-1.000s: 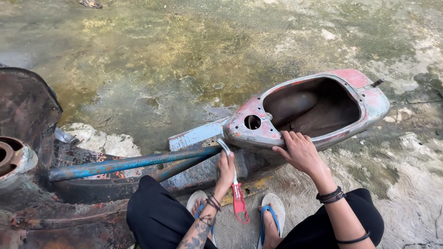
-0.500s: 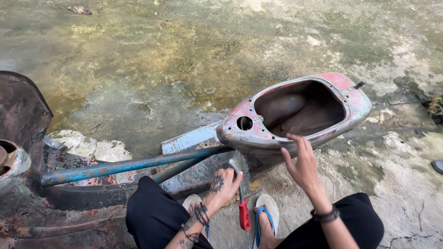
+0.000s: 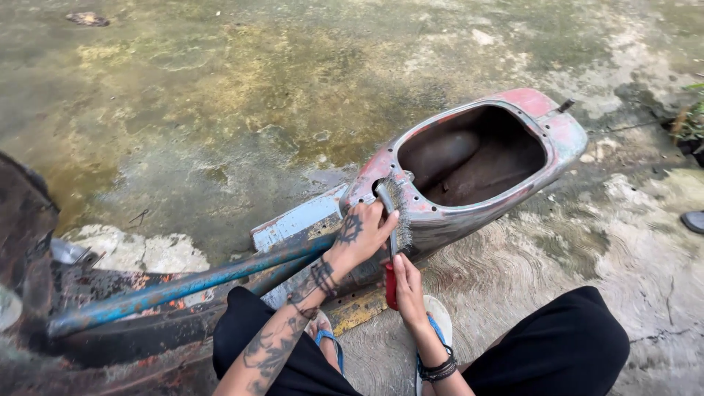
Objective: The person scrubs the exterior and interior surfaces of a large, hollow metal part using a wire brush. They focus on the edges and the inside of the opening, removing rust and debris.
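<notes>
Both hands now clamp the wire brush (image 3: 394, 220) — left hand (image 3: 361, 233) high, right hand (image 3: 408, 284) low.

We are seeing soft, even daylight, faint shadows, a wet sheen on the concrete ground (image 3: 220, 88), slight edge distortion.

head camera, looking steeply down, close range
</notes>
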